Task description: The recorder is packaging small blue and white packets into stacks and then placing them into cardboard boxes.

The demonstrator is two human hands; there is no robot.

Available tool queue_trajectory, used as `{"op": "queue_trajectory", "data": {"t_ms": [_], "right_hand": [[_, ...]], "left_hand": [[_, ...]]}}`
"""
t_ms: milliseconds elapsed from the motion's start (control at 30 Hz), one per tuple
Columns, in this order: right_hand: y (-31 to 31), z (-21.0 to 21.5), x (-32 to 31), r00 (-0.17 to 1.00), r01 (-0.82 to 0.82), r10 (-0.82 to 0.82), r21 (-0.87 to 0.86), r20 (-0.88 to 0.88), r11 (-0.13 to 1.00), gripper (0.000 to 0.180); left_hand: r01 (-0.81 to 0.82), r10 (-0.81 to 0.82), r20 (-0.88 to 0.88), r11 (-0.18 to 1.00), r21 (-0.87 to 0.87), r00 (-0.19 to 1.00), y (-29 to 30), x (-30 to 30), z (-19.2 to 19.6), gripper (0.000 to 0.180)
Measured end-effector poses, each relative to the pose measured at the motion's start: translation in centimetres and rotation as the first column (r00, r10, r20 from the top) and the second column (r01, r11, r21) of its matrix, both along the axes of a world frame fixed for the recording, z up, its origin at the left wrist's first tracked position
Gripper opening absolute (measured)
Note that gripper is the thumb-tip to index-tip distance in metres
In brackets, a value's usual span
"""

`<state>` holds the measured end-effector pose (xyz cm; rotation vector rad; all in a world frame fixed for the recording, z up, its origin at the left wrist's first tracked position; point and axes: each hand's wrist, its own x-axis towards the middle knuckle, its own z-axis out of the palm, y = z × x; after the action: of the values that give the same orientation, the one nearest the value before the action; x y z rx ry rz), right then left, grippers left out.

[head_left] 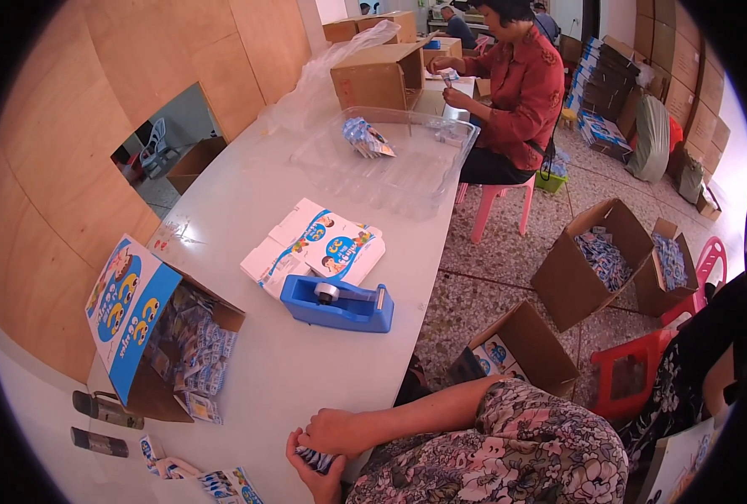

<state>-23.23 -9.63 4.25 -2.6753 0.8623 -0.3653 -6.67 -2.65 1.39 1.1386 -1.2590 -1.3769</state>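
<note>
Low in the view, at the table's near edge, my left hand point(316, 477) is closed around a small bunch of blue-and-white striped packets point(315, 458). My right hand point(340, 433) reaches over from the right with fingers curled onto the top of the same packets, partly hiding them. To the left, an open cardboard box point(159, 412) with a printed flap lies filled with small blue-and-white packets point(201, 353). Beyond my hands stands a blue tape dispenser point(340, 315), touching flat white-and-blue printed cartons point(319, 239).
Two dark-lidded bottles point(100, 441) and loose packets point(231, 485) lie at the lower left. A clear plastic tray point(390, 189) holds a packet bundle point(365, 139). A co-worker in red point(520, 92) sits at the far side. Cardboard boxes point(588, 260) stand on the floor.
</note>
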Motion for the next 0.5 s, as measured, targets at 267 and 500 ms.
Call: {"op": "queue_trajectory", "data": {"t_ms": [267, 500], "right_hand": [[-0.3, -0.6, 0.2, 0.999, -0.013, 0.014, -0.028, 0.046, 1.0, 0.06], [-0.3, -1.5, 0.1, 0.99, -0.019, 0.03, -0.081, 0.137, 0.997, 0.048]], "left_hand": [[-0.016, 0.015, 0.022, 1.0, 0.026, 1.0, 0.2, 0.3, -0.4, 0.104], [0.028, -0.026, 0.13, 1.0, -0.013, 0.991, 0.5, 0.7, -0.9, 0.111]]}}
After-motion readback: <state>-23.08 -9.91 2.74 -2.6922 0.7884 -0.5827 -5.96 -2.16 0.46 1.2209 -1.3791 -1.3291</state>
